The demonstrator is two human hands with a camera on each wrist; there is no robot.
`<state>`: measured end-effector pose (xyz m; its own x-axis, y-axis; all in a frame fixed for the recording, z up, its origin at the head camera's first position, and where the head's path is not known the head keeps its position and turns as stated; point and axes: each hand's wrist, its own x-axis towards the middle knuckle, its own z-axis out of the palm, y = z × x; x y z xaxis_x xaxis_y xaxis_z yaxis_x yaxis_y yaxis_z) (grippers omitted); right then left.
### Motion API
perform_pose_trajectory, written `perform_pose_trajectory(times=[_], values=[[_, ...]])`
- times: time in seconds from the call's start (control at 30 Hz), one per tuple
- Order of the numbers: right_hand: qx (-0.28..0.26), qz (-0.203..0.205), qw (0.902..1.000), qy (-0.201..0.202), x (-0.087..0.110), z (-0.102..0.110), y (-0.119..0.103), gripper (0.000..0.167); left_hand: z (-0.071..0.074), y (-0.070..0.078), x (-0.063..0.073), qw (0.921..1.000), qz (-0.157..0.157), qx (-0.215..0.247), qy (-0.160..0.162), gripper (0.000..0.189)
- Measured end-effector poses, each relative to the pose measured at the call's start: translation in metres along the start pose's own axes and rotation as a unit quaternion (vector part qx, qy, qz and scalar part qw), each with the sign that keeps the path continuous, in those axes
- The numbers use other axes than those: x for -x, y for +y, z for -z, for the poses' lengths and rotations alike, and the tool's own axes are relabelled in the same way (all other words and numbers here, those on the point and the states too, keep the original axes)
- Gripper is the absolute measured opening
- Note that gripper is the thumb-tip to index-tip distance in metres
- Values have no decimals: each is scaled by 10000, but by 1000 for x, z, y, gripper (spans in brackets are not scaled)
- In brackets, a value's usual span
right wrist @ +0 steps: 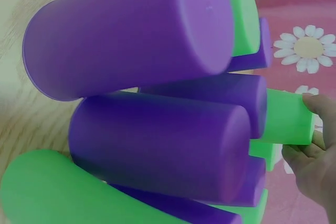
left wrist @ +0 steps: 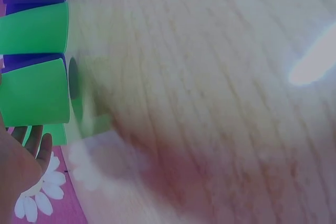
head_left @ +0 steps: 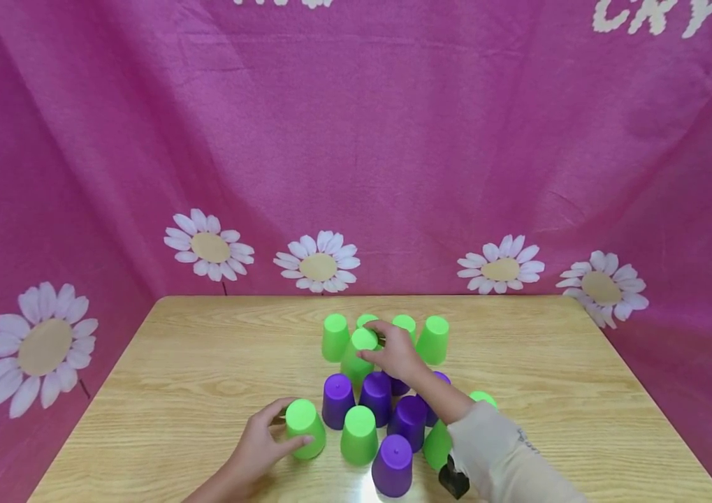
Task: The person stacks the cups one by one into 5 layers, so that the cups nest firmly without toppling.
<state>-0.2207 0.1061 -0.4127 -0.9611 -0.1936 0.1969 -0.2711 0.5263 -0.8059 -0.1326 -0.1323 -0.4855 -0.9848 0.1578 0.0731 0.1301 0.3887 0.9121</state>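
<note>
Head view: hands [head_left: 260, 443] [head_left: 396, 355] each grip a green cup [head_left: 305, 429] [head_left: 358, 360] at a wood-grain table [head_left: 223, 363] before pink daisy-print cloth [head_left: 393, 140]

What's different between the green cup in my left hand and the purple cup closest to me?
Color: the green cup is lime, the purple cup deep violet. Hold: your left hand grips the green cup; no hand touches the purple cup. Place: the green cup is farther left, the purple cup closer to you. Both are upside down and taper toward the top.
</note>
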Motion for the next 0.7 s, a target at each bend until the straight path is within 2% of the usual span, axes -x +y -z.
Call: perform_pose_trajectory(times=[0.1, 0.43, 0.7], values=[[-77, 109, 9999, 54, -1, 4, -2, 42, 3, 2, -3, 9998, 122, 113, 104, 52], [-150, 230, 9996, 105, -3, 20, -4, 41, 11, 4, -11, 9986, -37, 6, 519, 51], [-236, 168, 9995, 145, -2, 35, -6, 43, 15, 9, -15, 9982, -90, -133, 571, 51]])
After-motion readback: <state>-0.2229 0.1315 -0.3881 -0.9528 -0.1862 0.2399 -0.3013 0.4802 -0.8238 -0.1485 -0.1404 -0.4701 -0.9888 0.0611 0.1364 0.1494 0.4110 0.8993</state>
